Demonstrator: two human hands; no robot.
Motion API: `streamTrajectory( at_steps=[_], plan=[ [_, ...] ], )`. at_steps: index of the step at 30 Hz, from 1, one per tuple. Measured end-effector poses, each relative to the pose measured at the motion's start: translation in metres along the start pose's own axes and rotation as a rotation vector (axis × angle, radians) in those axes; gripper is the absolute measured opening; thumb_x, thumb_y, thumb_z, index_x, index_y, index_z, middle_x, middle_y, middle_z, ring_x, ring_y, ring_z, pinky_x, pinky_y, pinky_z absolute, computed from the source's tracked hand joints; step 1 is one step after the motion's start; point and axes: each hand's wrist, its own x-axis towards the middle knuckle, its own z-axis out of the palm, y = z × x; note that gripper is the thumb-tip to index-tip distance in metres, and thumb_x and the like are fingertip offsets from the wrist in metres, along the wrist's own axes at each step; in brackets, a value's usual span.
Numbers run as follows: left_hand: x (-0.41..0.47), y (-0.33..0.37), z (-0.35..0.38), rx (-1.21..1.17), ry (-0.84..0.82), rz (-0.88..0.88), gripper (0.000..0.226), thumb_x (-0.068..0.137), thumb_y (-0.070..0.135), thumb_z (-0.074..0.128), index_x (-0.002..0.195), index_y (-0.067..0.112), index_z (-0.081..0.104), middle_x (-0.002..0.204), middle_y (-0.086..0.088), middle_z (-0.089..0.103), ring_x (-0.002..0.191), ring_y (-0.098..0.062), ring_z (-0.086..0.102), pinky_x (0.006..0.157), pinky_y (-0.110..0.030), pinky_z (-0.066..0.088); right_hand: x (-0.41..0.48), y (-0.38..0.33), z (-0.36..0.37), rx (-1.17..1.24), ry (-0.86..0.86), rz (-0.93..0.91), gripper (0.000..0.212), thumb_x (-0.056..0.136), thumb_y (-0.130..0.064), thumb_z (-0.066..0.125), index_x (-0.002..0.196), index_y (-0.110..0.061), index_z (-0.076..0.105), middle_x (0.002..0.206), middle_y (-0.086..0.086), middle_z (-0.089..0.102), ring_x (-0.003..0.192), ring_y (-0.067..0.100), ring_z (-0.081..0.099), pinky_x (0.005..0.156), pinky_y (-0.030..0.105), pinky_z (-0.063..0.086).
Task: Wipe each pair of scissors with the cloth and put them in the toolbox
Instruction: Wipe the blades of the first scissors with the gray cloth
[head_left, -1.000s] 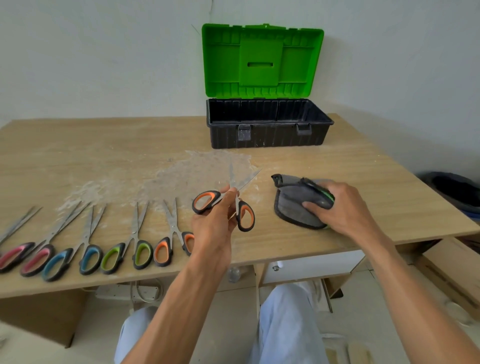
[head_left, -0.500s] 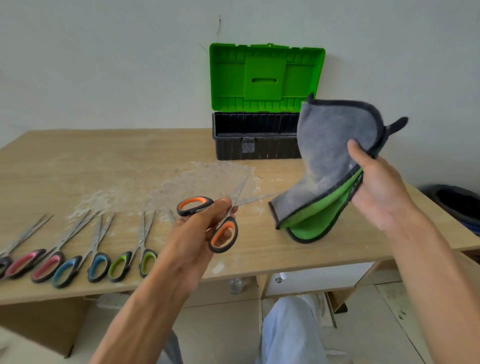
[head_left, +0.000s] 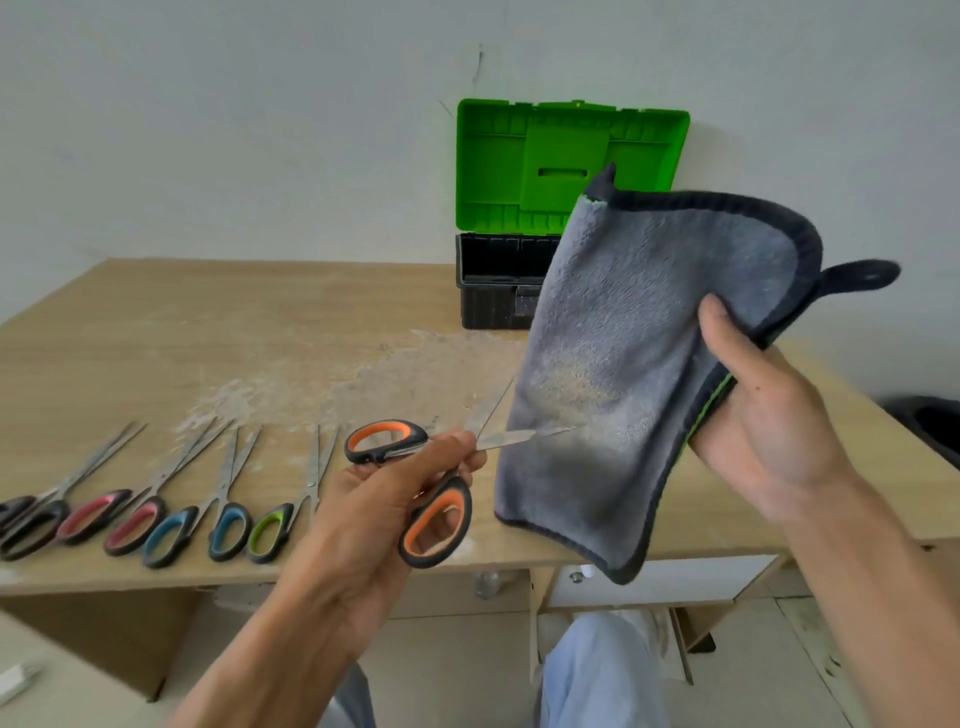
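My left hand (head_left: 395, 493) grips orange-handled scissors (head_left: 431, 519) near the pivot, above the table's front edge; their blades are spread and point right, tips at the cloth. My right hand (head_left: 763, 415) holds a grey cloth (head_left: 623, 353) with dark trim and a green underside, lifted and hanging in front of me. The open toolbox (head_left: 488, 291), black base with green lid upright, stands at the back of the table, partly hidden by the cloth. Several more scissors (head_left: 171, 519) with pink, blue, green and dark handles lie in a row at the front left.
The wooden table (head_left: 156, 338) carries a patch of pale dust (head_left: 332, 384) in its middle. A dark bin (head_left: 930, 421) stands off the right edge. Drawers and my knees show below the table front.
My right hand has lifted the cloth off the table and spread it out, hanging. My left hand has turned the orange scissors so their blades point at the cloth.
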Motion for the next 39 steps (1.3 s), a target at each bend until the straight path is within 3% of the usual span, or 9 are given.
streamTrajectory(
  at_steps=[3, 6, 10, 12, 14, 17, 24, 29, 39],
  plan=[
    [0.002, 0.0, -0.003, -0.047, 0.004, -0.022, 0.017, 0.07, 0.018, 0.078, 0.083, 0.007, 0.077, 0.082, -0.01, 0.076, 0.058, -0.011, 0.063, 0.069, -0.028, 0.048, -0.01, 0.012, -0.011, -0.078, -0.258, 0.037, 0.048, 0.07, -0.048, 0.091, 0.109, -0.021, 0.082, 0.12, 0.002, 0.08, 0.119, 0.017, 0.073, 0.094, 0.031, 0.061],
    [0.003, 0.0, -0.007, -0.048, -0.014, -0.033, 0.021, 0.071, 0.021, 0.076, 0.087, 0.007, 0.076, 0.075, -0.005, 0.072, 0.061, -0.013, 0.058, 0.07, -0.027, 0.046, -0.003, 0.013, -0.009, -0.629, -0.647, -0.012, 0.064, 0.082, -0.061, 0.078, 0.114, -0.005, 0.077, 0.134, 0.004, 0.073, 0.143, 0.02, 0.055, 0.127, 0.049, 0.032],
    [0.002, -0.004, -0.008, -0.004, 0.002, 0.014, 0.015, 0.078, 0.023, 0.074, 0.072, 0.012, 0.08, 0.078, -0.012, 0.058, 0.063, -0.016, 0.048, 0.065, -0.026, 0.042, 0.011, 0.0, 0.013, -0.938, -1.26, 0.24, 0.076, 0.045, -0.074, 0.083, 0.118, -0.057, 0.072, 0.134, -0.055, 0.048, 0.106, -0.042, 0.042, 0.11, -0.002, 0.031],
    [0.001, -0.005, -0.009, 0.034, 0.006, 0.058, 0.019, 0.077, 0.027, 0.074, 0.075, 0.01, 0.081, 0.069, -0.006, 0.059, 0.059, -0.013, 0.046, 0.056, -0.021, 0.042, 0.009, 0.007, 0.005, -1.004, -1.045, -0.006, 0.051, 0.073, -0.048, 0.093, 0.121, -0.044, 0.075, 0.141, -0.029, 0.063, 0.143, -0.007, 0.045, 0.123, 0.03, 0.037],
    [-0.001, -0.004, -0.008, 0.072, -0.012, 0.122, 0.024, 0.077, 0.028, 0.073, 0.081, 0.005, 0.079, 0.059, 0.002, 0.061, 0.05, -0.008, 0.046, 0.046, -0.014, 0.041, -0.01, 0.014, -0.006, -0.776, -0.65, -0.163, 0.038, 0.105, -0.043, 0.054, 0.114, -0.014, 0.077, 0.139, 0.002, 0.068, 0.148, 0.024, 0.047, 0.123, 0.049, 0.036],
    [-0.005, -0.005, -0.005, 0.115, -0.036, 0.225, 0.022, 0.081, 0.024, 0.071, 0.083, 0.003, 0.079, 0.06, 0.002, 0.066, 0.046, -0.007, 0.048, 0.044, -0.013, 0.04, -0.02, 0.016, -0.001, -0.791, -0.368, -0.094, 0.047, 0.094, -0.065, 0.059, 0.117, -0.027, 0.075, 0.124, -0.014, 0.075, 0.127, 0.006, 0.065, 0.105, 0.023, 0.053],
    [-0.01, -0.01, -0.005, 0.123, -0.006, 0.349, 0.019, 0.077, 0.024, 0.074, 0.082, 0.006, 0.079, 0.067, -0.012, 0.066, 0.046, -0.017, 0.05, 0.044, -0.016, 0.042, -0.029, 0.031, 0.017, -0.853, -0.246, -0.108, 0.02, 0.092, -0.034, 0.069, 0.099, -0.023, 0.085, 0.088, -0.015, 0.081, 0.087, 0.005, 0.077, 0.073, 0.013, 0.054],
    [-0.015, -0.015, -0.006, 0.106, 0.003, 0.326, 0.022, 0.07, 0.026, 0.079, 0.08, 0.007, 0.079, 0.062, -0.01, 0.064, 0.046, -0.015, 0.052, 0.045, -0.015, 0.042, -0.037, 0.031, 0.023, -0.782, -0.142, -0.11, 0.023, 0.091, -0.041, 0.068, 0.095, -0.026, 0.086, 0.087, -0.003, 0.082, 0.084, 0.017, 0.077, 0.078, 0.036, 0.061],
    [-0.025, -0.015, -0.006, 0.026, 0.014, 0.31, 0.021, 0.074, 0.022, 0.077, 0.076, 0.002, 0.073, 0.056, -0.009, 0.059, 0.04, -0.013, 0.049, 0.041, -0.017, 0.042, -0.052, 0.031, 0.036, -0.818, -0.275, -0.034, 0.022, 0.089, -0.045, 0.07, 0.096, -0.029, 0.084, 0.09, -0.009, 0.081, 0.088, 0.014, 0.077, 0.076, 0.021, 0.058]
  ],
)
